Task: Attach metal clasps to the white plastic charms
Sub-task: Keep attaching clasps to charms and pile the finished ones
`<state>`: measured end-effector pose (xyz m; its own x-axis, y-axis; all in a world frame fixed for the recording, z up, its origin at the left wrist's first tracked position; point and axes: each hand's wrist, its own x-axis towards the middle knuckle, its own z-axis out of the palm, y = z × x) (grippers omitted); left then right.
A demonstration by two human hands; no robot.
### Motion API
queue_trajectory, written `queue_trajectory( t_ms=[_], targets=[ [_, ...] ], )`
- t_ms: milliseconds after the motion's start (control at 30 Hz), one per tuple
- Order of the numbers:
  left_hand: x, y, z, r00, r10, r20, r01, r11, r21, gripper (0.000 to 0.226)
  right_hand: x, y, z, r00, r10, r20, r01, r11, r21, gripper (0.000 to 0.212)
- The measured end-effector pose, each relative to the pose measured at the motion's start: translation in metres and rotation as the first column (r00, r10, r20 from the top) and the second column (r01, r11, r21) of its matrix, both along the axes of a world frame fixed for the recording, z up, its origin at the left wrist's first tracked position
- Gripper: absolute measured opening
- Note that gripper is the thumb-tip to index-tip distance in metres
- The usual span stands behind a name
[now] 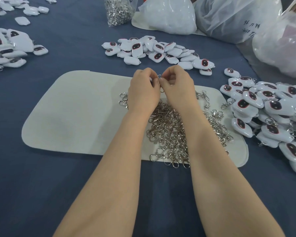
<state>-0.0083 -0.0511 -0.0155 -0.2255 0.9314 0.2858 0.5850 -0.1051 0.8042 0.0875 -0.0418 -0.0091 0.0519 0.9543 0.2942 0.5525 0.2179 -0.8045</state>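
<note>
My left hand [143, 90] and my right hand [177, 84] meet fingertip to fingertip above a pale felt mat [75, 113]. Between them they pinch a small metal clasp [161, 82] with its ring hanging below; a sliver of white charm shows under my left fingers. A heap of loose metal clasps [171, 132] lies on the mat under my wrists. A pile of white charms with dark faces [154, 50] lies just beyond my hands. To the right lies a pile of charms with clasps on them [270, 113].
More white charms [9, 47] lie at the far left on the blue cloth [41, 185]. A clear bag of clasps [118, 11] and several large plastic bags [229, 16] stand along the back and right.
</note>
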Motion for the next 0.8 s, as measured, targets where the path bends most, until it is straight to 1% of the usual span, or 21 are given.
queue_trajectory(
  t_ms=[100, 300, 467, 633, 800],
  targets=[
    [0.0006, -0.0016, 0.0014, 1.000, 0.006, -0.029, -0.006, 1.000, 0.014, 0.015, -0.0015, -0.0003, -0.0008, 1.000, -0.015, 0.013, 0.015, 0.999, 0.035, 0.010],
    [0.0011, -0.0034, 0.0022, 0.998, 0.013, -0.057, -0.011, 1.000, 0.024, 0.016, -0.0029, -0.0012, -0.0033, 1.000, -0.009, 0.025, 0.008, 0.999, 0.042, 0.011],
    [0.0014, -0.0031, 0.0017, 0.999, 0.027, -0.020, -0.027, 1.000, 0.015, 0.015, -0.0047, -0.0024, -0.0075, 0.999, 0.004, 0.041, -0.007, 0.998, 0.062, 0.011],
    [0.0001, -0.0021, 0.0007, 0.999, 0.047, 0.018, -0.047, 0.999, 0.004, 0.013, -0.0056, -0.0040, -0.0082, 0.997, 0.041, 0.065, -0.045, 0.996, 0.077, 0.006],
    [-0.0002, -0.0009, 0.0007, 0.997, 0.053, 0.059, -0.053, 0.999, -0.012, 0.012, -0.0061, -0.0057, -0.0070, 0.994, 0.055, 0.091, -0.064, 0.994, 0.091, 0.008]
  ],
)
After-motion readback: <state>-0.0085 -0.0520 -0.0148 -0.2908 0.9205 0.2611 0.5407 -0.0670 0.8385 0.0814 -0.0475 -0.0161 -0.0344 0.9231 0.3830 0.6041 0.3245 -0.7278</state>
